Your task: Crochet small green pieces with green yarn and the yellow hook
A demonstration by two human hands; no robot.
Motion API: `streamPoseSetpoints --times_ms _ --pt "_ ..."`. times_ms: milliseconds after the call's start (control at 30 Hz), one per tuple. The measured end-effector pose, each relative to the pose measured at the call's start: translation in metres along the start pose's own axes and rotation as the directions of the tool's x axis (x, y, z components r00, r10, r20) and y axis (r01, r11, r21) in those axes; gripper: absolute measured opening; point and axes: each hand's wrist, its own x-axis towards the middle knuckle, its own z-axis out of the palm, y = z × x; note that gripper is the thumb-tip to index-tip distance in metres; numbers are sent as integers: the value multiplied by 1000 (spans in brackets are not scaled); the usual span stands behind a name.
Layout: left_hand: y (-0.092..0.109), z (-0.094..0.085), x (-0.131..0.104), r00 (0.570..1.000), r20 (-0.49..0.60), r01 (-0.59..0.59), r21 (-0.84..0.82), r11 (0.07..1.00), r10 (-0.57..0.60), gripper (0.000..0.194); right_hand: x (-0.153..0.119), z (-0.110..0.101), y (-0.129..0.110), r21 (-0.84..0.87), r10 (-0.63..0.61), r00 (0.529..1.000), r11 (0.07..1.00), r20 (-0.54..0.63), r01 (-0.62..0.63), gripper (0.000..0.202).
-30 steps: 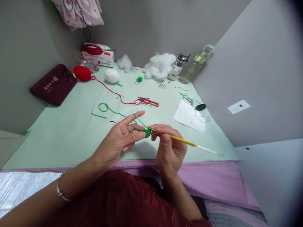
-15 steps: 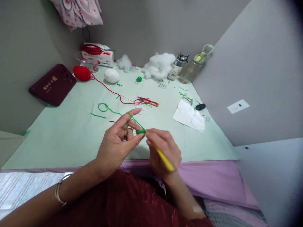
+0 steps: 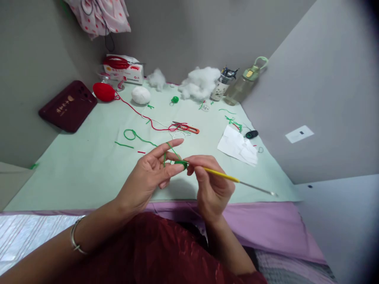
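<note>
My left hand point(image 3: 154, 167) pinches a small green crochet piece point(image 3: 181, 163) between thumb and fingers. Green yarn point(image 3: 174, 151) runs over its raised index finger down to the piece, and the strand trails back to a loop on the table. My right hand point(image 3: 214, 183) is closed around a crochet hook point(image 3: 222, 174) with a yellow grip and metal ends. The hook's near tip meets the green piece; its other end points out to the right. The exact stitch at the tip is too small to make out.
Orange thread snips point(image 3: 189, 128) lie beyond my hands, under red yarn. A red yarn ball point(image 3: 103, 92), a white yarn ball point(image 3: 141, 95), stuffing point(image 3: 199, 83) and a bottle point(image 3: 244, 83) stand at the back. Paper point(image 3: 237, 146) lies to the right, a dark red tablet-like case point(image 3: 69, 106) left.
My right hand has turned, so the hook swings from pointing down toward me to pointing right. Both hands have shifted slightly right, and the left fingers have spread a little.
</note>
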Motion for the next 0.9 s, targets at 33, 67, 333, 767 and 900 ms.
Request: streamPoseSetpoints --times_ms 33,67,333,767,900 --pt "-1 0 0 1000 -11 0 -9 1000 0 55 -2 0 0 -81 -64 998 995 4 64 29" --pt "-1 0 1 1000 -4 25 -30 999 -25 54 -4 0 0 -159 -127 992 979 13 128 32" --pt "3 -5 5 993 61 111 -159 981 -103 31 7 -7 0 288 233 970 935 -69 -204 21" --pt "-4 -14 3 996 60 -68 181 981 58 37 9 -9 0 393 357 934 856 20 -336 19" --pt "-3 -9 -2 990 -13 -133 316 939 144 39 6 -10 -8 73 149 989 986 24 -150 22"
